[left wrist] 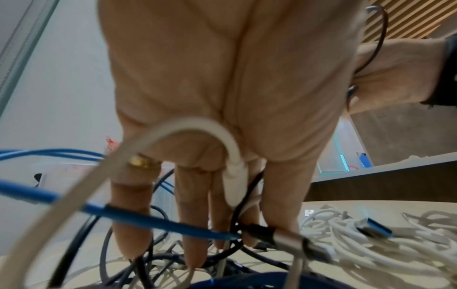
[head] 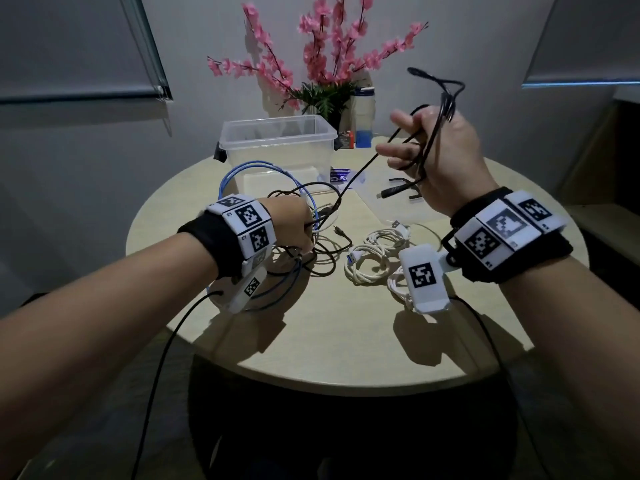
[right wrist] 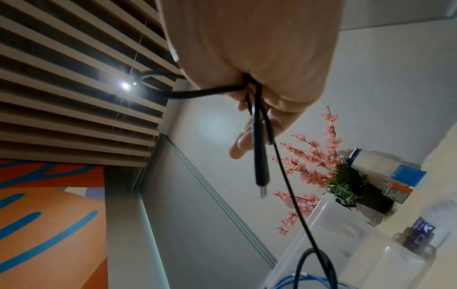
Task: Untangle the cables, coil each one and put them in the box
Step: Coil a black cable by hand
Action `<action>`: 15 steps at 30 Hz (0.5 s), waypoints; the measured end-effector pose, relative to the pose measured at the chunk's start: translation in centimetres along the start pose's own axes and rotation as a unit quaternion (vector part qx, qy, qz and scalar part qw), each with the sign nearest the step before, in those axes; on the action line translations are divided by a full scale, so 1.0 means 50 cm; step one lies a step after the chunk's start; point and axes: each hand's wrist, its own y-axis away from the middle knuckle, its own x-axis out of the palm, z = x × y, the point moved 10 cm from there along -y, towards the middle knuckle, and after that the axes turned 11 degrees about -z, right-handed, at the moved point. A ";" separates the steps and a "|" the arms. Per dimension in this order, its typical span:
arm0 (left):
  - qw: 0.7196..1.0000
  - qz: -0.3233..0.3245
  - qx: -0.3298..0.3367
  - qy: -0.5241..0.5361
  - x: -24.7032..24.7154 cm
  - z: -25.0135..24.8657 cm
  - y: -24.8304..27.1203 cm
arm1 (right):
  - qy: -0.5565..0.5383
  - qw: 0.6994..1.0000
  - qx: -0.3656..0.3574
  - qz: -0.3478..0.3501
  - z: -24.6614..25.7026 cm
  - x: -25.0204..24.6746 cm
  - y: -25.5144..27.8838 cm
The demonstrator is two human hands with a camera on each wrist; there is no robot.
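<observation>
A tangle of black cables (head: pixel 311 233) and a blue cable (head: pixel 242 169) lies at the left of the round table (head: pixel 311 341). My left hand (head: pixel 304 230) reaches down into it. In the left wrist view its thumb and forefinger pinch a black cable (left wrist: pixel 257 227), while a white cable (left wrist: pixel 197 125) loops over the palm. My right hand (head: pixel 408 147) is raised and grips several loops of a black cable (head: pixel 440 109). One strand runs taut down to the tangle. Its plug (right wrist: pixel 261 176) hangs below the fingers. The clear plastic box (head: pixel 277 143) stands open behind the tangle.
Coiled white cables (head: pixel 377 251) lie in the middle of the table, one with a blue USB plug (left wrist: pixel 375 228). A clear lid (head: pixel 377 202) lies to the right of the box. Pink flowers in a pot (head: pixel 325 98), a bottle (head: pixel 363 116) and a small orange pack (head: pixel 346 138) stand at the back.
</observation>
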 end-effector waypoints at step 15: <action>0.986 -0.146 0.039 0.075 -0.106 -0.007 0.016 | 0.494 0.839 -0.186 0.132 -0.061 0.056 0.021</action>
